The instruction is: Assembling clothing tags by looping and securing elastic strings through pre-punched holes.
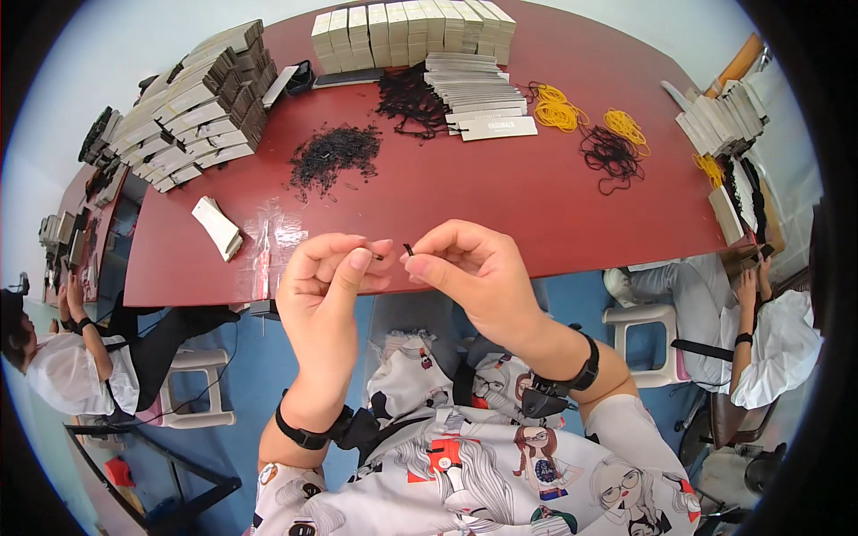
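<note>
My two hands are raised close together over the near edge of the red table [429,192]. My left hand [323,284] is closed, pinching a small dark piece [377,257] between thumb and forefinger; it may be a pin, but most of it is hidden. A short bit of black cord [408,250] sticks up from the pinched fingertips of my right hand [474,272]. A narrow gap separates the two pieces. Beyond my hands lies a heap of small black safety pins [335,156]. A small stack of white tags [217,229] rests on the left.
Clear plastic [275,234] lies beside the left hand. Farther back are tag stacks [411,34], corded tags [487,125], black cords [413,100], yellow cords [559,109] and a dark cord tangle [611,154]. Tall tag piles [201,103] stand left. Co-workers sit at both sides.
</note>
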Motion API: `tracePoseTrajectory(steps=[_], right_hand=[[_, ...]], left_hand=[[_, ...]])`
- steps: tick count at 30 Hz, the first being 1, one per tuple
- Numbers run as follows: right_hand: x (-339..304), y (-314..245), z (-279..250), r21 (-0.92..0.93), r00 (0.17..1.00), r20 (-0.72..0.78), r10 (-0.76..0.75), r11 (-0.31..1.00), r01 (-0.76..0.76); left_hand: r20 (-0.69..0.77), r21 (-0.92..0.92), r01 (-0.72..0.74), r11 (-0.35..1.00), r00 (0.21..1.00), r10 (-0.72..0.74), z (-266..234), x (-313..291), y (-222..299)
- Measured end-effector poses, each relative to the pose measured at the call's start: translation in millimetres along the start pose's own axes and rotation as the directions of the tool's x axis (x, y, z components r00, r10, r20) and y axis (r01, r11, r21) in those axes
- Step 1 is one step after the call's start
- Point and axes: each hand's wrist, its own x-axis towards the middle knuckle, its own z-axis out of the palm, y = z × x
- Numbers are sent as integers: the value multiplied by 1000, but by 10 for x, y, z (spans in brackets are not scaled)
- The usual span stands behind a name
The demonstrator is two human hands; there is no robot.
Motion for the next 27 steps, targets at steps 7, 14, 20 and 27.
tracePoseTrajectory(steps=[7, 14, 20, 27], right_hand=[[56, 43, 196, 53, 995, -70, -72, 996, 76], [74, 152, 169, -51, 988, -64, -141, 989, 138], [40, 190, 188, 53, 995, -32, -99, 994, 100], [15, 73, 76, -66, 1000, -11, -16, 998, 16]], left_hand=[[-37, -120, -13, 993, 999, 8, 63, 7, -18], [-15, -62, -7, 998, 1000, 6, 65, -40, -39], [-39, -116, -116, 986, 993, 112, 31, -41, -84], [83, 242, -72, 968, 995, 53, -105, -64, -110]])
